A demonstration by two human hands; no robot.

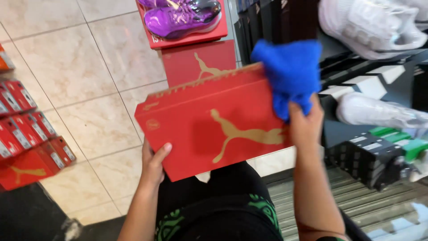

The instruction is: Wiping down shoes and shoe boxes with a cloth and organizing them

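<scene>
A flat red shoe box (209, 120) with a gold emblem on its lid is held tilted in front of me. My left hand (154, 163) grips its lower left corner, thumb on the lid. My right hand (305, 127) is closed on a bright blue cloth (290, 73), which is pressed against the box's right end.
A purple shoe (183, 18) rests on a stack of red boxes (198, 60) straight ahead. More red boxes (26, 143) lie on the tiled floor at left. At right are black boxes (370, 156) and white shoes (379, 111) on shelving.
</scene>
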